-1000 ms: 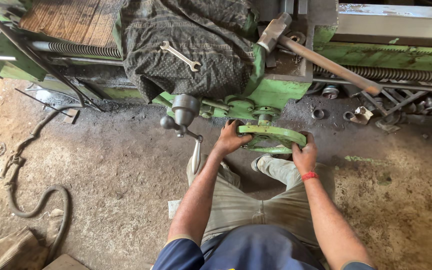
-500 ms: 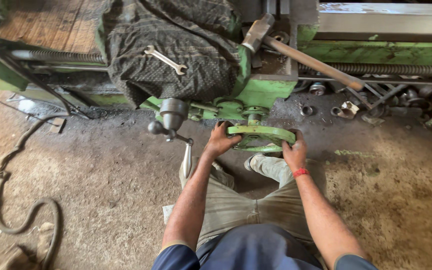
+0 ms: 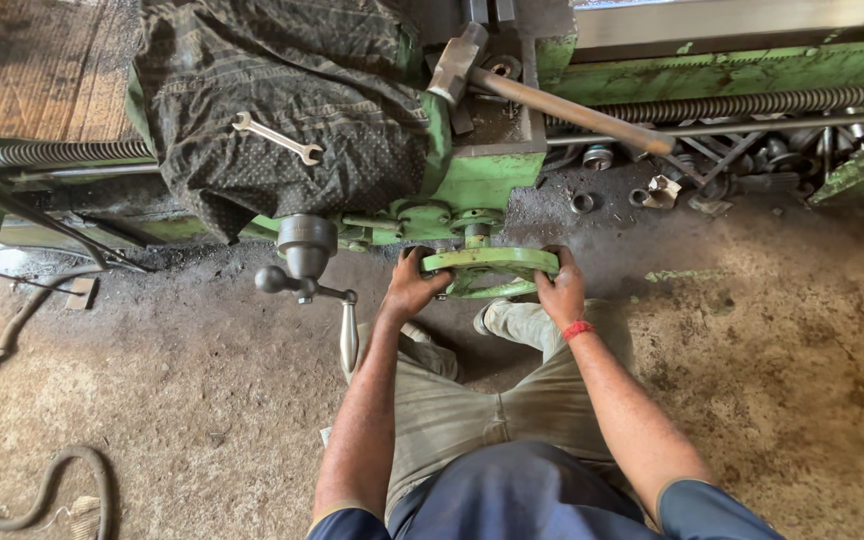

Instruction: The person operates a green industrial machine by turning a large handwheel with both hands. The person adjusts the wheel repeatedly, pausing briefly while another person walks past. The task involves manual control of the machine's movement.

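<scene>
Gripping the green handwheel (image 3: 490, 262) with both hands, we see it mounted flat-on at the front of the green lathe (image 3: 482, 180), low by the floor. Our left hand (image 3: 412, 288) clamps the wheel's left rim, fingers (image 3: 434, 288) curled under the edge. Our right hand (image 3: 562, 290) clamps the right rim, fingers clenched on it too; red band (image 3: 578, 329) on that wrist. Both forearms bare, blue sleeves at the bottom edge. Khaki trousers (image 3: 472, 400) below the wheel, one shoe (image 3: 487, 318) just under it.

Left of the wheel we see a dark lever knob (image 3: 305, 242) with a crank handle (image 3: 348, 335) hanging down. Above it a dark dotted cloth (image 3: 282, 110) drapes over the machine, an open-ended spanner (image 3: 276, 137) lying on top. A hammer (image 3: 542, 95) rests on the machine right of the cloth, wooden handle pointing right. Threaded lead screw (image 3: 752, 102) runs along the right side. Small metal parts (image 3: 657, 190) lie on the dirt floor (image 3: 802, 360) near the machine base. A hose (image 3: 22, 470) curls at far left, well apart from us.
</scene>
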